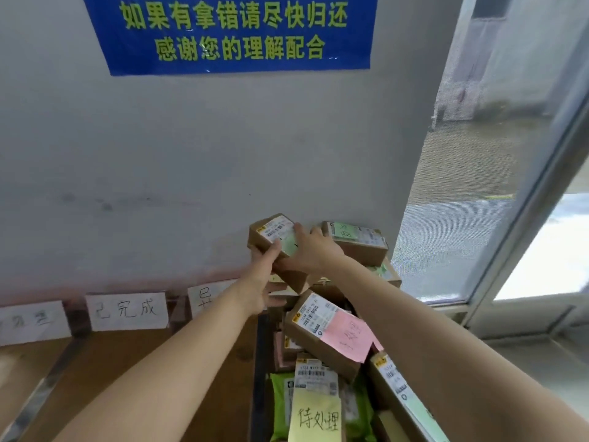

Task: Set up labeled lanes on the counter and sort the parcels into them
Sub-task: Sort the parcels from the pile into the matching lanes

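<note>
Currently both hands are clamping one small cardboard box [271, 229]: the left hand [266, 266] is curling round its lower near corner from beneath, and the right hand [314, 250] is laying its fingers over the top, with the thumb apparently tucked under. The box is hanging tilted in the air, close to the wall [159, 186] and above the heap. This is probably so that its shipping label and the green note [290, 245] stuck on it are facing the person for reading.

Below and to the right, the other parcels are lying piled together, among them a box with a pink note [347, 336] and a green bag [280, 403] under a yellow note [315, 416]. These notes seem to be marking which lane each parcel belongs in.

To the left, paper signs are leaning against the wall at the back of the counter [105, 355], one reading 已完成 [127, 311]. A grey tape strip [52, 378] is dividing the lanes, which are waiting to receive the parcels.
</note>
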### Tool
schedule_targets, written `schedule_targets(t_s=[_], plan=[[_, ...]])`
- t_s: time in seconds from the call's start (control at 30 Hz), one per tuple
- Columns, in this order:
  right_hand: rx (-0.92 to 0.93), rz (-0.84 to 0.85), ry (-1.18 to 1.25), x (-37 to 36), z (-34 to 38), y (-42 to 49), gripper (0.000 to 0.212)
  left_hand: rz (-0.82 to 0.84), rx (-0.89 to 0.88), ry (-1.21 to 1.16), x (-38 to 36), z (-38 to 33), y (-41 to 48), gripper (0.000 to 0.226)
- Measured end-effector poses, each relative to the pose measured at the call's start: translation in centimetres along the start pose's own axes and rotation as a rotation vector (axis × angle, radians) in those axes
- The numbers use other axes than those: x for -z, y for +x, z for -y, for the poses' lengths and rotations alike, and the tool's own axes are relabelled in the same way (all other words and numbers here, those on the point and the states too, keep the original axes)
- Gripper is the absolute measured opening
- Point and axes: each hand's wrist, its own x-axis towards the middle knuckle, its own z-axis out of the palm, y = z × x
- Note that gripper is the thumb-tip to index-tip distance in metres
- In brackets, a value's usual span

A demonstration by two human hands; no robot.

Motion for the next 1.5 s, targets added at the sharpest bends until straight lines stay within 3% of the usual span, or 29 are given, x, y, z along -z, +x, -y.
schedule_targets(t_s=[0.17, 0.3, 0.4, 0.47, 0.53, 0.6, 0.87, 1.07, 1.5], plan=[[0.11, 0.078, 0.132, 0.5, -0.5, -1.7, 0.104, -0.098, -0.062, -0.181, -0.8, -0.4, 1.1, 0.063], [0.155, 0.172, 0.468, 1.1, -2.7, -2.0, 0.082, -0.162, -0.158, -0.129, -0.1, -0.4, 2.0, 0.071], [0.09, 0.075, 0.505, 1.0, -5.5, -0.9, 0.07, -0.125, -0.183, -0.075, -0.1, -0.4, 2.3, 0.065], [0.02, -0.011, 0.384, 1.2, -7.7, 0.4, 0.067, -0.118, -0.197, -0.038, 0.0, -0.3, 2.7, 0.063], [-0.086, -0.07, 0.088, 1.6, -9.8, 1.8, 0.076, -0.119, -0.204, -0.006, 0.3, -0.3, 3.5, 0.065], [-0.136, -0.043, -0.072, 1.6, -11.8, 3.7, 0.082, -0.123, -0.195, 0.022, 0.5, -0.4, 4.6, 0.07], [-0.028, 0.092, -0.348, 2.4, -13.6, 9.6, 0.105, -0.161, -0.155, 0.094, 1.5, 0.1, 7.9, 0.073], [0.029, 0.133, -0.392, 2.3, -14.0, 10.5, 0.114, -0.164, -0.174, 0.161, 1.5, 0.6, 9.0, 0.077], [0.389, -0.052, -0.467, 2.8, -7.2, 2.6, 0.106, -0.232, -0.265, 0.131, 4.4, -0.3, 3.0, 0.077]])
